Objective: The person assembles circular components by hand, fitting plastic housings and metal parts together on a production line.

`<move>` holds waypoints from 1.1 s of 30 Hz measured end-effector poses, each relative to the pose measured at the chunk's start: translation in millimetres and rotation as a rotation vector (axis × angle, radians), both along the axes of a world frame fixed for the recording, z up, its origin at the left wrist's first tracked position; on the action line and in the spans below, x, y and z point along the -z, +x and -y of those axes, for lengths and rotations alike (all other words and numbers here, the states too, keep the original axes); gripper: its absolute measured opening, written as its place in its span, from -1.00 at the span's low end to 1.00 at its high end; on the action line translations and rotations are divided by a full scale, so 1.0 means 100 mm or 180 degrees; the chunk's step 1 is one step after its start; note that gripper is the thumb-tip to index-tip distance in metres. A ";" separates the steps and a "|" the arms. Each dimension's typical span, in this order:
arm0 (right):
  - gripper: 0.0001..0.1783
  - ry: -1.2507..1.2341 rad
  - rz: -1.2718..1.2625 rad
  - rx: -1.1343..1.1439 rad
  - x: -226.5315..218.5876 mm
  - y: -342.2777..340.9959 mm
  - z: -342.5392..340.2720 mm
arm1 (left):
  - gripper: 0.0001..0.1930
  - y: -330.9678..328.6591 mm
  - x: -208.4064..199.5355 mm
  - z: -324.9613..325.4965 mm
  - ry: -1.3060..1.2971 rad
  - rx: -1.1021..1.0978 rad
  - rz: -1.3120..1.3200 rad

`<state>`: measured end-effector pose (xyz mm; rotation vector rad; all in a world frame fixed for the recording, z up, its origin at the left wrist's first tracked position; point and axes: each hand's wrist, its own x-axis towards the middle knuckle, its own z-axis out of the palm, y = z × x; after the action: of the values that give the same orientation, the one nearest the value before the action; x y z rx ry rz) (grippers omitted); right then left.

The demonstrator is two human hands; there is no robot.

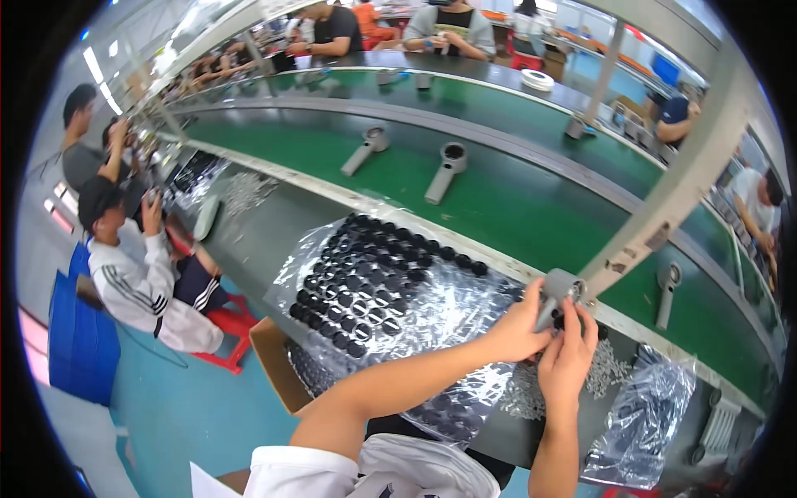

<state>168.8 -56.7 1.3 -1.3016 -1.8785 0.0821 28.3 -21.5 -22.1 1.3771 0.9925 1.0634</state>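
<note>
A grey hair dryer housing (563, 284) is held up at the edge of the workbench, its round head raised. My left hand (521, 325) is closed round its left side, the thumb up along the head. My right hand (568, 357) has its fingertips pressed to the housing's open round end from the right. Something small and dark shows by those fingertips; its kind is hidden. Below my hands lie heaps of small metal parts (604, 369). To the left, rows of round black caps (365, 282) lie on clear plastic sheeting (457, 311).
Beyond the bench runs a green conveyor belt (531, 224), carrying more grey housings (449, 170). A slanted metal post (664, 183) rises just right of my hands. A plastic bag (643, 415) of dark parts lies at right. A cardboard box (278, 365) stands below left; co-workers sit around.
</note>
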 end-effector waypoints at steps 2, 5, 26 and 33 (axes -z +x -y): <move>-0.33 -0.0219 -0.0158 -0.0224 -0.01 -0.05 0.02 | -0.07 -0.04 0.05 -0.01 0.0089 -0.0059 0.0015; -0.28 -0.0271 -0.0028 -0.0263 0.00 -0.01 0.00 | -0.11 -0.05 0.01 -0.09 -0.0320 0.0214 0.0612; -0.87 -0.1117 0.1549 -0.3271 -0.47 -1.85 -0.32 | -0.25 -0.12 0.09 -0.30 -0.1123 0.0995 0.2025; -0.86 -0.0606 0.2086 -0.3590 -0.37 -2.03 -0.26 | -0.25 -0.16 0.08 -0.27 -0.1090 0.1001 0.2068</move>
<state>-34.5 -30.3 38.2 -0.1976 -3.0253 0.4647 12.2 5.7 -30.4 0.7871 0.4299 0.9527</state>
